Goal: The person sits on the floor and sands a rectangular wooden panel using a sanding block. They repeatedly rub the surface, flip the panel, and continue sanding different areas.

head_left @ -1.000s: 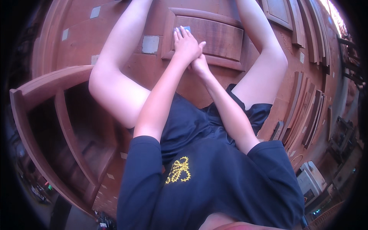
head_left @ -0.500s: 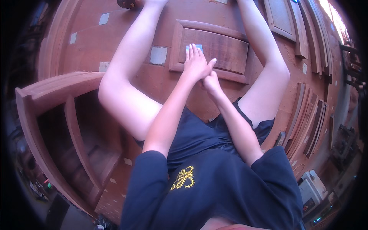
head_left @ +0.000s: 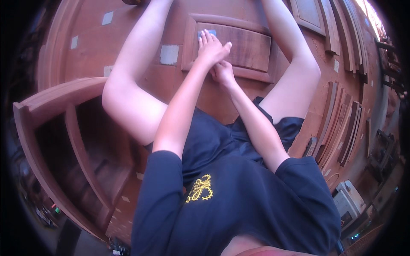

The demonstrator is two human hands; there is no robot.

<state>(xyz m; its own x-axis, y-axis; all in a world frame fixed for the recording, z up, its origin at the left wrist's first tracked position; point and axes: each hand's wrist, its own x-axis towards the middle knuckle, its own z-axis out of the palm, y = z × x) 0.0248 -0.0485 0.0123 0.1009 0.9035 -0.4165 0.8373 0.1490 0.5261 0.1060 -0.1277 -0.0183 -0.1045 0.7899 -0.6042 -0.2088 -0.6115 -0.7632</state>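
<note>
A wooden panel (head_left: pixel 243 45) with a raised frame lies on the surface between my legs. My left hand (head_left: pixel 211 49) lies over its left part, fingers stretched flat on a small blue-grey sheet (head_left: pixel 213 32), thumb spread to the right. Most of the sheet is under the fingers; I cannot tell its exact kind. Close below the left thumb, my right hand (head_left: pixel 223 72) is closed at the near edge of the panel's frame. Its fingers are curled, and what they hold, if anything, is hidden.
A curved wooden piece with slats (head_left: pixel 70 128) stands at my left. Stacked wooden strips (head_left: pixel 337 123) and another framed panel (head_left: pixel 307 15) lie to the right. A whitish box (head_left: pixel 348 202) is at lower right. A pale square patch (head_left: pixel 169 54) marks the surface.
My left hand has slid the blue-grey sheet away from me across the panel. The right hand has shifted slightly left along the near frame edge. The whole view has tilted a little.
</note>
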